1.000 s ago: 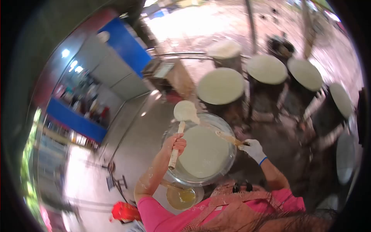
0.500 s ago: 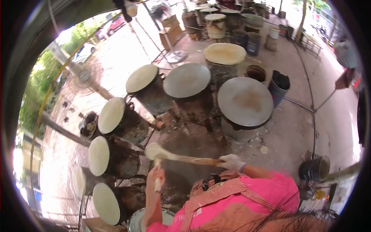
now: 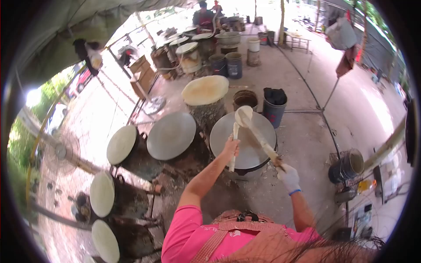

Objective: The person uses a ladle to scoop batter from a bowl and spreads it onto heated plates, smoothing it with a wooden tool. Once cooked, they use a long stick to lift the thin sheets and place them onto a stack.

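My right hand (image 3: 289, 179), in a white glove, grips the wooden handle of a long ladle (image 3: 259, 136). The ladle's pale, batter-coated head is over the far part of a round grey griddle (image 3: 219, 139). My bare left hand (image 3: 232, 147) is closed around a short whitish stick (image 3: 233, 163). Its upper end meets the ladle head, and the stick overlaps the griddle's near side in this view. A second grey griddle (image 3: 171, 136) with no pale layer is to the left. Beyond them, a pale yellowish round sheet (image 3: 205, 90) covers another drum-like stove.
Pale-covered round griddles (image 3: 122, 144) on dark drum stoves curve down my left side. Behind the near griddle stand a brown bucket (image 3: 245, 98) and a bin with black stuff (image 3: 274, 103). A dark bucket (image 3: 346, 166) lies tilted at right. A person (image 3: 204, 18) stands far back.
The view has swung right. Both hands have moved, with the ladle and stick, from the floor gap between the stoves to over the grey griddle. The ladle now points away from me.
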Tool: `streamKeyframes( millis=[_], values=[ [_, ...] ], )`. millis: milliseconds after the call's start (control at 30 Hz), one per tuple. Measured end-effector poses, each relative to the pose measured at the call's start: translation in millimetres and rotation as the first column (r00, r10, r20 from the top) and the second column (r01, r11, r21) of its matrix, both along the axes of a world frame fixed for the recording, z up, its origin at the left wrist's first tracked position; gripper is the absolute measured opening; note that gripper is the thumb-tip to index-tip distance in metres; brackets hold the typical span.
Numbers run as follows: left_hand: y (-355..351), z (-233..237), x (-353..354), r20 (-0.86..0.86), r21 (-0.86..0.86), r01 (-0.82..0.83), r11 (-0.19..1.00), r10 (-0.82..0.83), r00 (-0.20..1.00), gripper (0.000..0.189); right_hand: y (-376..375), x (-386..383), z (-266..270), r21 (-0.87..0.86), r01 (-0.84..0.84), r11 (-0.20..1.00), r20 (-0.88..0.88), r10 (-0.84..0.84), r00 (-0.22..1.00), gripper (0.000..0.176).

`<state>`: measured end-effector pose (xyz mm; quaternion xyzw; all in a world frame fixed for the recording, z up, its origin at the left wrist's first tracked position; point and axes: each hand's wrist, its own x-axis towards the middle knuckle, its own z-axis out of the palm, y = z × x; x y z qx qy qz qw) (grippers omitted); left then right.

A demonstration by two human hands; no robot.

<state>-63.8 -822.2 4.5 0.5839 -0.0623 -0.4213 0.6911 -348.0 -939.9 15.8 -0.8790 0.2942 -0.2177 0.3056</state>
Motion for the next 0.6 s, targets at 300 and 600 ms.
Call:
streamKeyframes(
  millis=[300,600],
  values=[
    [-9.2,-84.6,61.3,0.926,0.364,-0.399,0.842,-0.281,0.25,0.068,7.1,46.0,-22.5,0.757,0.27,0.595,0.009,-0.423,0.906,0.029],
    [9.1,38.5,85.1,0.866,0.095,-0.23,0.969,0.034,0.499,0.068,-11.1,111.4,-66.8,0.449,0.285,0.847,0.095,-0.362,0.927,0.034]
  ],
)
